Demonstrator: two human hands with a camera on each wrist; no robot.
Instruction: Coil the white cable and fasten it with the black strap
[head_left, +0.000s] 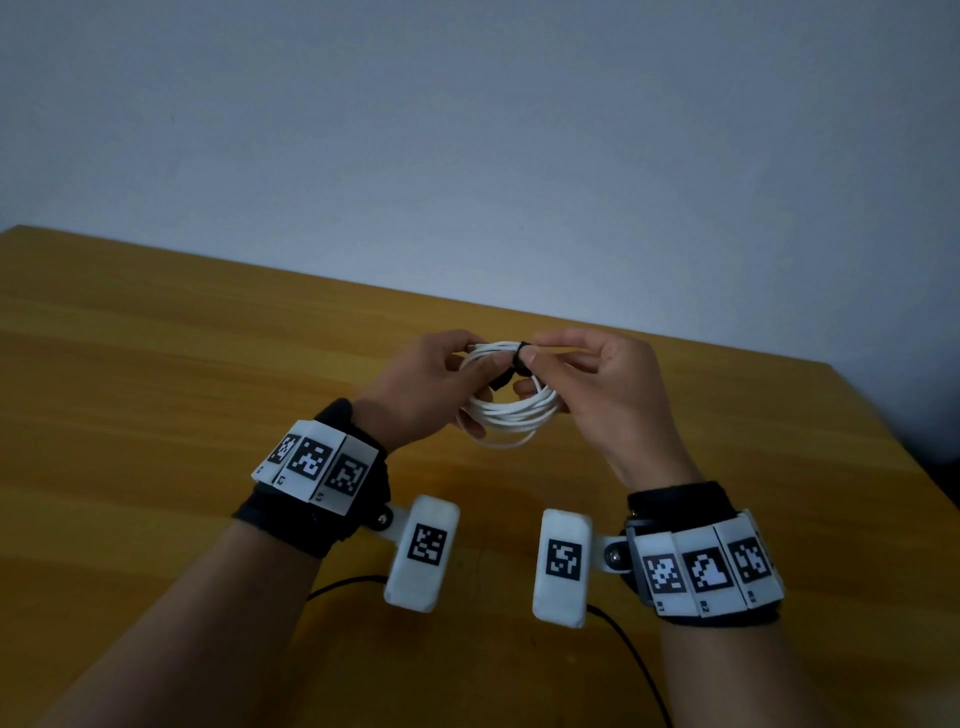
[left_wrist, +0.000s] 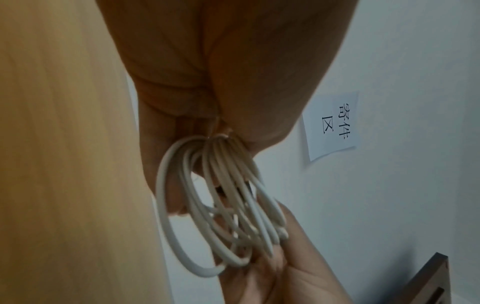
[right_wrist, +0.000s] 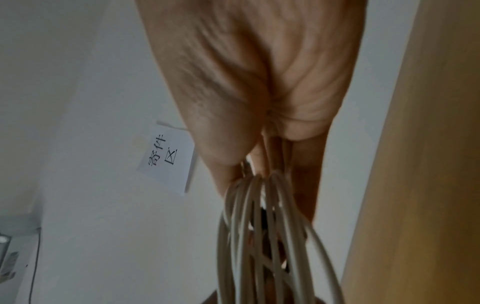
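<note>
Both hands hold the white cable (head_left: 514, 410), wound into a round coil of several loops, above the wooden table (head_left: 156, 389). My left hand (head_left: 441, 379) grips the coil's left side, fingers curled through the loops. At the coil's top my right hand (head_left: 571, 374) pinches the black strap (head_left: 519, 358), which wraps the bundle; a short black end (head_left: 500, 383) hangs inside the ring. In the left wrist view the loops (left_wrist: 221, 216) fan out from my palm toward the right hand's fingers (left_wrist: 272, 273). The right wrist view shows the strands (right_wrist: 259, 236) running from my fingertips; the strap is barely visible there.
A black lead (head_left: 634, 660) runs across the table near my forearms. A white paper sign (left_wrist: 332, 125) with printed characters hangs on the pale wall (head_left: 467, 130). The table's far edge runs diagonally behind the hands, its right corner close by.
</note>
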